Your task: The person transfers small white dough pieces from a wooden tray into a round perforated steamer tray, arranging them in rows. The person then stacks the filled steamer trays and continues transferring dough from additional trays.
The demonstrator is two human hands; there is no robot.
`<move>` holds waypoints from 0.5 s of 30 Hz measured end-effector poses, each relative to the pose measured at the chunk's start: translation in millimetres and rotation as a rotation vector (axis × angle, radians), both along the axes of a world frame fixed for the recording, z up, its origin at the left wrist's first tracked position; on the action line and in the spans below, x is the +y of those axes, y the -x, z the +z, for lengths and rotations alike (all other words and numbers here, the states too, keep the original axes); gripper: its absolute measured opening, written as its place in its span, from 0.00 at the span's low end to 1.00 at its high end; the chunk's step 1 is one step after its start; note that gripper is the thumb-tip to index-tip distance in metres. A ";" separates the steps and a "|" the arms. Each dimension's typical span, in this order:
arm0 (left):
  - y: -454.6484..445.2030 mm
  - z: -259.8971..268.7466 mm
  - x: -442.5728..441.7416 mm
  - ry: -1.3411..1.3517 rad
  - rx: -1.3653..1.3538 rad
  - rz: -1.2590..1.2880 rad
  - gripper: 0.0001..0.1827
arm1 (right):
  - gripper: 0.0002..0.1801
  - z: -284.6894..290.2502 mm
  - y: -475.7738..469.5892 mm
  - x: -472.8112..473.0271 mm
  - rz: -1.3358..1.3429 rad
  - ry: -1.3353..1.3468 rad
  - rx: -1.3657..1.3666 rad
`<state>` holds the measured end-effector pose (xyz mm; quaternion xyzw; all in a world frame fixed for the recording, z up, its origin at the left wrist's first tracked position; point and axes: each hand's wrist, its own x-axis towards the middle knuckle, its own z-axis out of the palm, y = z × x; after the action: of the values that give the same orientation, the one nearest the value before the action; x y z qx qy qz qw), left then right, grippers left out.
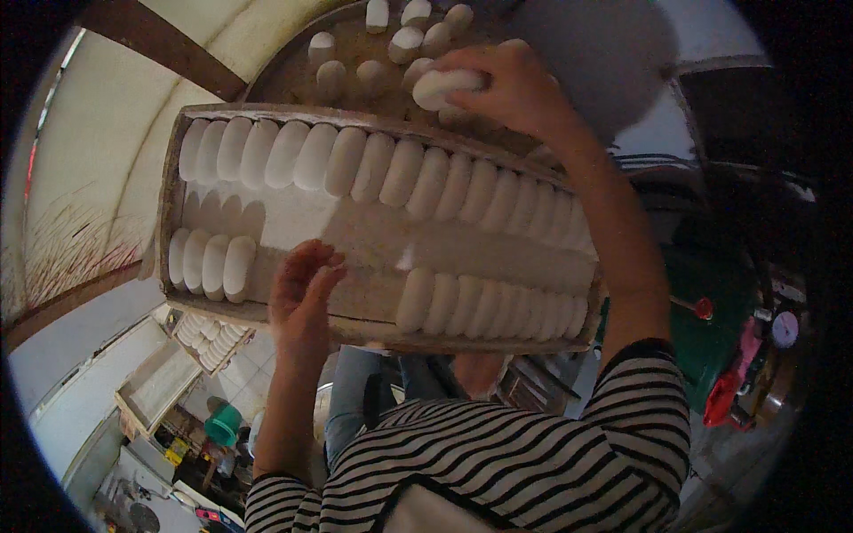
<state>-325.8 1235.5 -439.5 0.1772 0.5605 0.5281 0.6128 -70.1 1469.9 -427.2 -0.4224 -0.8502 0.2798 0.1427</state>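
Note:
A shallow wooden tray (360, 230) lies before me. White, oblong dough pieces stand side by side along its far edge in a long row (346, 160). Along its near edge are a short group of several pieces (213, 265) at the left and a longer group (476, 306) at the right, with a gap between. My left hand (306, 280) hovers over that gap, fingers curled but apart, holding nothing. Beyond the tray's far edge, my right hand (490, 86) grips a dough piece (436, 90) above a round brown board (286, 73).
Loose dough pieces (406, 45) are scattered on the round board. At the lower left are a second tray of white pieces (210, 340), a shallow wooden box (160, 380) and a green bucket (224, 424). A green surface (693, 333) is at the right, beside a red object (726, 400).

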 end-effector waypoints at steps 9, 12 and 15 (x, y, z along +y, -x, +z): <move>68.3 5.4 -49.5 -0.126 0.239 0.174 0.12 | 0.25 -75.7 35.4 19.3 0.020 -0.016 -0.168; 89.9 12.7 -84.2 -0.160 0.588 0.477 0.18 | 0.22 -45.1 -68.8 -57.8 -0.257 0.056 0.427; 108.4 -5.7 -111.3 0.030 0.418 0.669 0.23 | 0.24 -28.9 -187.8 -174.8 -0.818 -0.064 0.228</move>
<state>-434.3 1124.2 -445.2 0.0797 0.7076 0.6430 0.2821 117.8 1295.2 -456.1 -0.6867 -0.5997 0.2187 0.3479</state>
